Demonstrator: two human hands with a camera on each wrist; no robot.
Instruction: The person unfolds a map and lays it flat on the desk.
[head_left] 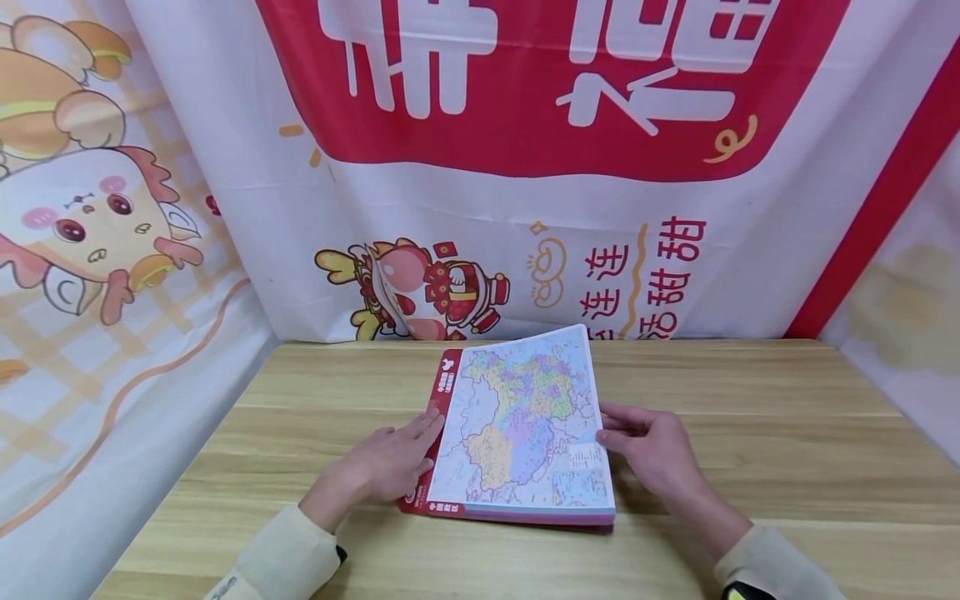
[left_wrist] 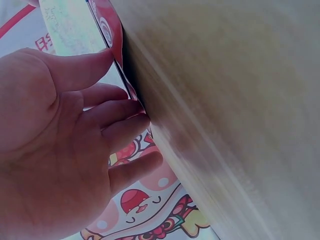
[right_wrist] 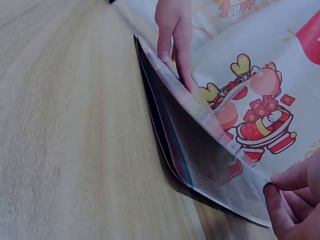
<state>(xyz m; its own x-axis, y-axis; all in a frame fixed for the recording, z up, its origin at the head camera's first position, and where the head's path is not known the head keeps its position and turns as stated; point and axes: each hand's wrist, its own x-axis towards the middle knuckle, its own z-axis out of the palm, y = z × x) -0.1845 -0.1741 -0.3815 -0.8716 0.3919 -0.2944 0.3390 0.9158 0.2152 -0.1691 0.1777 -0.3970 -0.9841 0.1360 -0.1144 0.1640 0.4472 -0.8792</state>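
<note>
A map booklet [head_left: 517, 425] with a red left border and a colourful map on its top face lies on the wooden table, tilted slightly. Along the red border rests my left hand [head_left: 393, 458], its fingers fairly straight; in the left wrist view, the thumb and fingertips of that hand [left_wrist: 75, 120] meet the booklet's edge [left_wrist: 112, 35]. At the opposite edge, my right hand [head_left: 652, 446] pinches the upper pages between thumb and fingers. The right wrist view shows those pages [right_wrist: 200, 112] raised, with a gap above the lower sheets [right_wrist: 170, 155].
The wooden table [head_left: 750, 400] extends around the booklet. Behind it hangs a white cloth [head_left: 247, 192] with a red panel [head_left: 525, 142] and cartoon prints. Another printed cloth [head_left: 97, 350] borders the left side, and a pale cloth [head_left: 907, 317] the right.
</note>
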